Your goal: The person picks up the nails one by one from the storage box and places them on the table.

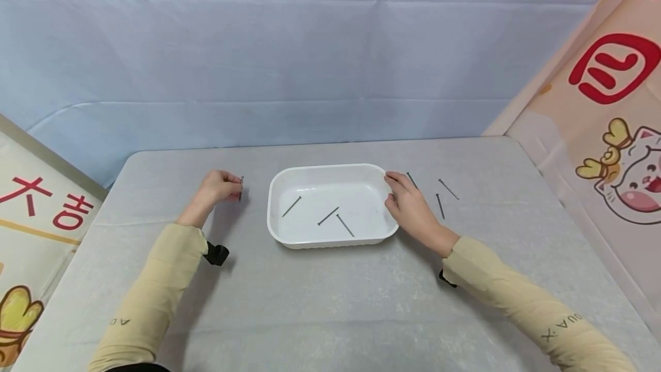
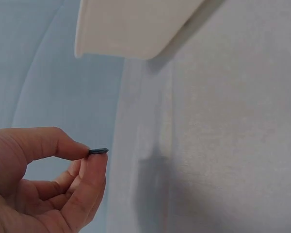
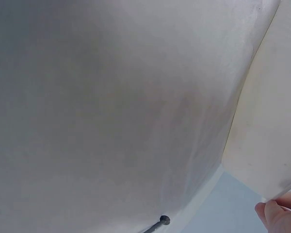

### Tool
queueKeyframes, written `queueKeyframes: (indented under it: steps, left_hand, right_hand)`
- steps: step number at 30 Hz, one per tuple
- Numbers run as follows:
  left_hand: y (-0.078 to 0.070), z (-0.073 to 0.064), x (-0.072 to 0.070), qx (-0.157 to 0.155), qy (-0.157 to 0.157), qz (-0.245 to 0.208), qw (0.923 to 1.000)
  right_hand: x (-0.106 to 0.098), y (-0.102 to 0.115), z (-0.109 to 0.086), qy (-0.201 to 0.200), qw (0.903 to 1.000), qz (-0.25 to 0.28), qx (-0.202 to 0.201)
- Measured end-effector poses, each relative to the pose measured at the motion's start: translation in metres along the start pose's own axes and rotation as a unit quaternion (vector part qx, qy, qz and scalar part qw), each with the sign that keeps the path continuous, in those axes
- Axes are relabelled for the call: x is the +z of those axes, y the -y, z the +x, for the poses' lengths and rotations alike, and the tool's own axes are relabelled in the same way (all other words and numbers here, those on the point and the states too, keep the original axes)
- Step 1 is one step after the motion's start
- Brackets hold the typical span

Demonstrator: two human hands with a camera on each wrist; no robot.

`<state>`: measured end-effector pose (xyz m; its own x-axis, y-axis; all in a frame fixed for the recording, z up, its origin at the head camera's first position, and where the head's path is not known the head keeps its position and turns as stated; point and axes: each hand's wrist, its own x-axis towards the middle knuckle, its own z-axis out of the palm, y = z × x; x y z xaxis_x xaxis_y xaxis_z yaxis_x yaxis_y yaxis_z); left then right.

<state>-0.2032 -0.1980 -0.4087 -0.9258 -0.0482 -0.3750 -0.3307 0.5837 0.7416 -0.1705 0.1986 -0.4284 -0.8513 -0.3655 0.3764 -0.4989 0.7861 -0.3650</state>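
Note:
My left hand [image 1: 213, 190] pinches a dark nail [image 1: 241, 189] between thumb and fingertips, held upright left of a white tray [image 1: 322, 243]. In the left wrist view only a short end of that nail [image 2: 99, 151] sticks out past the fingers. My right hand [image 1: 415, 211] grips the tray's right rim; in the right wrist view its fingertips [image 3: 270, 209] are at the rim's edge. Inside the tray lie three nails, among them a slanted nail [image 1: 345, 225] near the middle. The underside of the right hand's fingers is hidden in the head view.
Three loose nails lie to the right of the tray, one being a nail [image 1: 440, 206] just beyond the right wrist. A grey cloth covers the table [image 1: 320, 303]. Behind it hangs a pale blue curtain [image 1: 310, 62], with printed panels at both sides.

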Motion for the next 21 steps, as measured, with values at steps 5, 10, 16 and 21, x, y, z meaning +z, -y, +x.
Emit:
queueKeyframes:
  steps: [5,10,16,21]
  left_hand:
    - [0.005,0.003,0.001,-0.009,0.001,-0.002,1.0]
    - [0.01,0.006,0.004,-0.016,0.001,0.009,0.9998]
    - [0.014,0.007,0.006,-0.021,-0.003,0.017,0.9996]
    - [0.017,0.008,0.005,-0.029,0.0,0.022,0.9993]
  right_hand:
    - [0.0,0.0,0.0,-0.004,1.0,0.0,-0.004]
    - [0.0,0.0,0.0,-0.006,1.0,0.002,-0.005]
    - [-0.001,0.0,-0.001,-0.008,0.9999,0.003,-0.006]
    - [0.0,-0.001,0.0,-0.011,0.9999,0.004,-0.009]
